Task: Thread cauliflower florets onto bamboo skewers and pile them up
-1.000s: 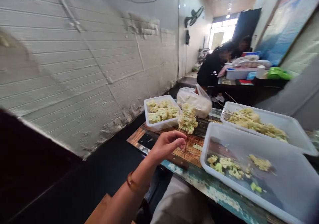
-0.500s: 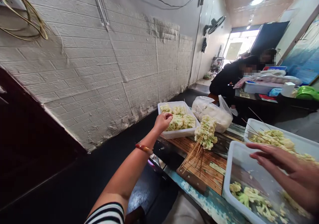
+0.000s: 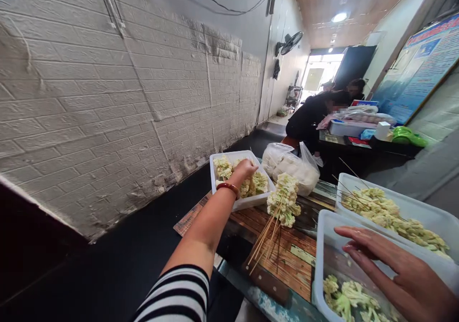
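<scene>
My left hand (image 3: 245, 169), with a red bangle at the wrist, is closed above the far-left white tub (image 3: 239, 204) of cauliflower skewers; anything in its fingers is too small to name. My right hand (image 3: 390, 264) hovers over the near-right tub (image 3: 318, 264), fingers stretched and nothing in them. Loose cauliflower pieces (image 3: 353, 295) lie at the bottom of that tub. Between the tubs, a bunch of cauliflower skewers (image 3: 284, 200) rests on the wooden table (image 3: 294, 276), sticks pointing toward me.
Behind the skewers sits a plastic bag (image 3: 292, 166) of white contents. Another tub (image 3: 439, 217) with skewered cauliflower stands at the right. People in dark clothes (image 3: 308, 119) bend over a farther table. A brick-patterned wall (image 3: 125, 107) runs along the left.
My left hand has moved over the far-left tub, further across its cauliflower. My right hand stays above the near-right tub. The whole view has turned a little to the right.
</scene>
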`<state>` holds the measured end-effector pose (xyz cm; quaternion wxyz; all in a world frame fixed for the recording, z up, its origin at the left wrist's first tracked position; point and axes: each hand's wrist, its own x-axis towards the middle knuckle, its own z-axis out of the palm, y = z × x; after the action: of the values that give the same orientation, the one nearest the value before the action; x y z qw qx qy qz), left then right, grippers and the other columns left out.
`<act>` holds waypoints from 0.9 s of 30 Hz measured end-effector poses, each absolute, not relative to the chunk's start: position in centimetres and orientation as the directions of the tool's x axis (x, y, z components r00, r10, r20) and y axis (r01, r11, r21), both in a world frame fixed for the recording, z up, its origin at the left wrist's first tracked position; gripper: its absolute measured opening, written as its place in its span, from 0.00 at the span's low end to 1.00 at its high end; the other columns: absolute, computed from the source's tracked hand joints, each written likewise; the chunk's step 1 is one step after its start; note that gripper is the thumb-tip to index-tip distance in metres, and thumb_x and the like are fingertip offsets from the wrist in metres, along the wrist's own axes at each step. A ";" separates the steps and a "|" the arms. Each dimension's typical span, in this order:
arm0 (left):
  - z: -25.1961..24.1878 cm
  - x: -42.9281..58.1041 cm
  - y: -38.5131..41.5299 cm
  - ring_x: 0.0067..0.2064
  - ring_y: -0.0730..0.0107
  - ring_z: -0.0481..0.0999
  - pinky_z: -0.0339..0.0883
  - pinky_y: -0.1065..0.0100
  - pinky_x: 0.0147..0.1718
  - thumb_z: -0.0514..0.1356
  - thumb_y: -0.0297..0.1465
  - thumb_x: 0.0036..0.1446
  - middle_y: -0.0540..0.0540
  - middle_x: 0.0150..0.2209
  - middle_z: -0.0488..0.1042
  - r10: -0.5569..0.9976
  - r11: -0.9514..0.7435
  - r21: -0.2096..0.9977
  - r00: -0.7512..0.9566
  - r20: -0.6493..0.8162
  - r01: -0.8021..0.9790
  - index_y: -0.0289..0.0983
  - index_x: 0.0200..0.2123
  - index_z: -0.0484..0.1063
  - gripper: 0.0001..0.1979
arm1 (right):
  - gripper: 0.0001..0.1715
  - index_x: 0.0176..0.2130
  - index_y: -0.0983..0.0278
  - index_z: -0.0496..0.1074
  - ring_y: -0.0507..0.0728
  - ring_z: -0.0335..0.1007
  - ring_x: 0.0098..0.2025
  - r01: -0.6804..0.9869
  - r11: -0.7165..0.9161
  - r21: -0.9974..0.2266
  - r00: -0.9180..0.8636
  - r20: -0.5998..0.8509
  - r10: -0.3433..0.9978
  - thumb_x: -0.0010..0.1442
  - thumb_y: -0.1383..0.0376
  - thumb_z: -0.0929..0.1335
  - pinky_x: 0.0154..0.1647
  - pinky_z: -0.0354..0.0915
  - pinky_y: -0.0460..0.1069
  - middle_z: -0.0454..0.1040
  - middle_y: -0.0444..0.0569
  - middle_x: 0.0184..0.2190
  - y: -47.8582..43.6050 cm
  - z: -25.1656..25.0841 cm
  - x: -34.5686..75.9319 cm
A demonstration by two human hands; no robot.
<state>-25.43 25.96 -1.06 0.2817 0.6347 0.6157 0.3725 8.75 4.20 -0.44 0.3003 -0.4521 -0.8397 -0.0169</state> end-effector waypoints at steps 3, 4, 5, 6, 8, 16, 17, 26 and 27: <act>-1.5 -24.8 26.6 0.22 0.74 0.64 0.53 0.72 0.22 0.61 0.31 0.45 0.51 0.14 0.63 0.998 -0.040 0.877 -0.029 0.061 0.478 0.33 0.15 0.67 0.11 | 0.21 0.55 0.45 0.66 0.61 0.74 0.50 0.787 0.568 -0.240 -0.400 0.503 0.766 0.62 0.56 0.63 0.46 0.75 0.55 0.75 0.41 0.51 4.2 -0.7 9.4; -1.6 -24.6 26.7 0.20 0.76 0.62 0.52 0.72 0.22 0.61 0.30 0.45 0.51 0.14 0.63 0.999 -0.029 0.895 -0.025 0.044 0.445 0.32 0.15 0.67 0.11 | 0.21 0.55 0.45 0.66 0.60 0.75 0.49 0.786 0.568 -0.244 -0.398 0.504 0.767 0.62 0.56 0.63 0.47 0.75 0.55 0.75 0.41 0.50 4.2 -0.8 9.5; -1.5 -24.4 26.8 0.20 0.77 0.61 0.52 0.73 0.21 0.61 0.29 0.45 0.51 0.15 0.64 0.999 -0.020 0.912 -0.019 0.031 0.411 0.32 0.16 0.67 0.10 | 0.20 0.54 0.45 0.66 0.60 0.75 0.49 0.782 0.570 -0.250 -0.397 0.506 0.766 0.62 0.56 0.63 0.46 0.75 0.54 0.76 0.41 0.50 4.2 -0.8 9.6; -1.3 -24.3 26.7 0.19 0.79 0.60 0.52 0.73 0.21 0.60 0.29 0.46 0.51 0.15 0.65 1.000 -0.015 0.927 -0.016 0.022 0.375 0.32 0.16 0.67 0.10 | 0.20 0.54 0.46 0.67 0.60 0.75 0.48 0.778 0.574 -0.256 -0.396 0.510 0.764 0.62 0.56 0.63 0.46 0.76 0.54 0.76 0.41 0.49 4.3 -0.9 9.7; -0.4 -24.3 26.6 0.19 0.80 0.60 0.53 0.74 0.21 0.59 0.28 0.47 0.51 0.17 0.66 1.000 -0.013 0.955 -0.017 0.019 0.297 0.32 0.19 0.66 0.09 | 0.20 0.53 0.46 0.68 0.61 0.76 0.47 0.772 0.577 -0.265 -0.393 0.514 0.762 0.62 0.56 0.63 0.45 0.76 0.54 0.77 0.41 0.49 4.4 -1.1 10.0; 5.7 -25.6 23.2 0.22 0.80 0.66 0.61 0.73 0.26 0.58 0.29 0.55 0.49 0.24 0.69 0.997 -0.078 0.996 -0.016 0.077 -0.049 0.34 0.26 0.63 0.08 | 0.20 0.53 0.42 0.68 0.60 0.74 0.50 0.790 0.523 -0.319 -0.350 0.466 0.813 0.62 0.53 0.63 0.47 0.75 0.55 0.76 0.38 0.50 4.0 -1.9 11.6; 6.2 -25.5 22.4 0.22 0.81 0.65 0.61 0.73 0.26 0.59 0.30 0.55 0.50 0.23 0.68 0.996 -0.084 0.993 0.005 0.085 -0.081 0.34 0.26 0.63 0.08 | 0.20 0.53 0.42 0.68 0.60 0.74 0.50 0.791 0.518 -0.327 -0.346 0.460 0.818 0.61 0.52 0.63 0.47 0.75 0.55 0.76 0.38 0.50 3.9 -1.8 11.6; 8.0 -19.5 15.6 0.24 0.81 0.66 0.57 0.75 0.25 0.66 0.31 0.47 0.50 0.24 0.69 0.933 -0.063 0.965 0.328 0.147 -0.253 0.32 0.25 0.69 0.10 | 0.19 0.50 0.47 0.72 0.60 0.72 0.53 0.757 0.487 -0.436 -0.302 0.427 0.852 0.62 0.50 0.62 0.53 0.70 0.56 0.76 0.40 0.49 1.6 1.1 10.9; 8.1 -18.7 15.1 0.24 0.81 0.67 0.57 0.75 0.25 0.66 0.32 0.47 0.49 0.24 0.70 0.913 -0.054 0.963 0.377 0.155 -0.266 0.31 0.24 0.69 0.10 | 0.19 0.50 0.48 0.73 0.60 0.72 0.52 0.753 0.481 -0.450 -0.295 0.422 0.857 0.62 0.50 0.62 0.52 0.69 0.56 0.76 0.40 0.49 1.3 1.4 11.0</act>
<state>-18.73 15.06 8.07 0.6216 0.5498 0.2944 0.4740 11.03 1.27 1.43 0.3157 -0.5028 -0.8005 0.0825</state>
